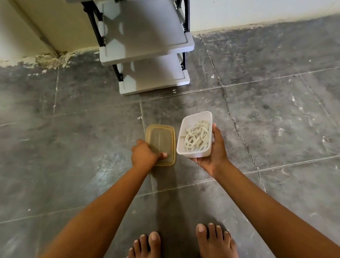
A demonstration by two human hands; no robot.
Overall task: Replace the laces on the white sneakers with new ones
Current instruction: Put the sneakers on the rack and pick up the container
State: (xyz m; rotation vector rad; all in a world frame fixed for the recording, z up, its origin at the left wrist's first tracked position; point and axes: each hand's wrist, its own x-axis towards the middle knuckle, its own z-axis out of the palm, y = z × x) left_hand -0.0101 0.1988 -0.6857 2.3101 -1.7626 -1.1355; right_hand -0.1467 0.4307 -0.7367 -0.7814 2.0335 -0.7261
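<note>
My right hand (214, 156) holds a white rectangular plastic container (187, 147) from below, thumb up along its right wall. Inside it lies a tangle of white shoelaces (197, 135). My left hand (145, 154) grips the near corner of a yellowish translucent lid (162, 140), thumb on top of it. Lid and container are side by side, held above the floor. No sneakers are in view.
A grey plastic shelf rack (143, 43) with black posts stands against the wall straight ahead, its shelves bare. The floor (69, 151) is dark grey tile with a crack running down the right. My bare feet (179, 244) are at the bottom edge.
</note>
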